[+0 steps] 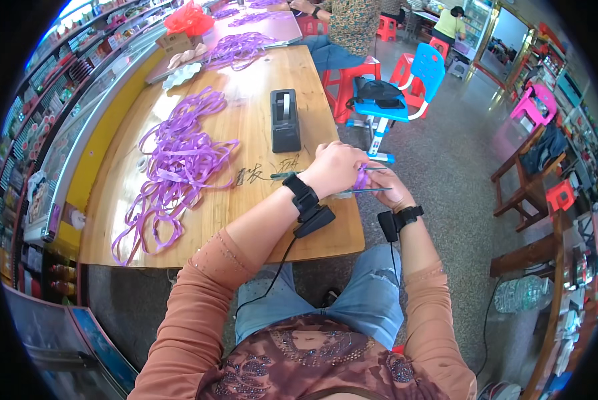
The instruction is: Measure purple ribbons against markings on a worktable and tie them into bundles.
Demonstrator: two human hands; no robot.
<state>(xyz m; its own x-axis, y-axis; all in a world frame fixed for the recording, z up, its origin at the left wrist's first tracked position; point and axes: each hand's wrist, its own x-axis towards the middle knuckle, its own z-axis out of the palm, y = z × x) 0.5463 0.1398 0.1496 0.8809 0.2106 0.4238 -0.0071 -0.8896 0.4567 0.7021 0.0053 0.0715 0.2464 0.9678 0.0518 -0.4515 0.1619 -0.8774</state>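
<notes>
Past the right front corner of the wooden table (259, 220), my two hands meet over a small purple ribbon (361, 179). My left hand (339, 168) is closed at the ribbon, its back turned up and its fingertips partly hidden. The fingers of my right hand (393, 189) curl in from the other side, around the same ribbon. Thin dark rods (373, 191) stick out beside the ribbon, between the hands; how they are fixed is hidden. A long tangled heap of purple ribbon (185, 160) lies on the table to the left.
A black tape dispenser (285, 127) stands on the table beyond my left hand. Farther back lie more purple ribbons (235, 50) and a red plastic bag (189, 19). A blue chair (385, 107) stands at the right, near a seated person (349, 30). Shelves line the left.
</notes>
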